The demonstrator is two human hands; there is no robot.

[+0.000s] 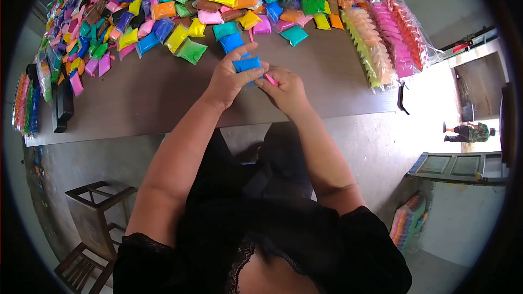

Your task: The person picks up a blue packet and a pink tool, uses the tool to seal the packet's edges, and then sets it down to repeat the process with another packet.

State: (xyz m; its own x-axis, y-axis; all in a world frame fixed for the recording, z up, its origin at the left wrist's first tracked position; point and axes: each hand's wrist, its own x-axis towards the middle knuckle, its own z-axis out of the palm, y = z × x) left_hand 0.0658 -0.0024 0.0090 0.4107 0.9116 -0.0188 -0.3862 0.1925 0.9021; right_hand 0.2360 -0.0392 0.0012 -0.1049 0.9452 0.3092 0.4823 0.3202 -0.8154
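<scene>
My left hand (224, 83) is closed on a small blue packet (247, 64), with the thumb across its lower side and a finger raised behind it. My right hand (287, 90) meets it from the right, its fingers pinched around a small pink piece (271, 79) whose kind I cannot make out. The right fingertips touch or nearly touch the blue packet's lower edge. Just beyond the left fingers shows another blue packet (231, 42), partly covered by the hand. Both hands are over the near part of the brown table (180, 95).
A big heap of coloured packets, with a green packet (192, 51) at its near edge, covers the table's far side. Long clear bags of stacked packets, including a pink row (393, 41), lie at the right. A wooden chair (98, 218) stands lower left. A person (473, 132) is outside the doorway.
</scene>
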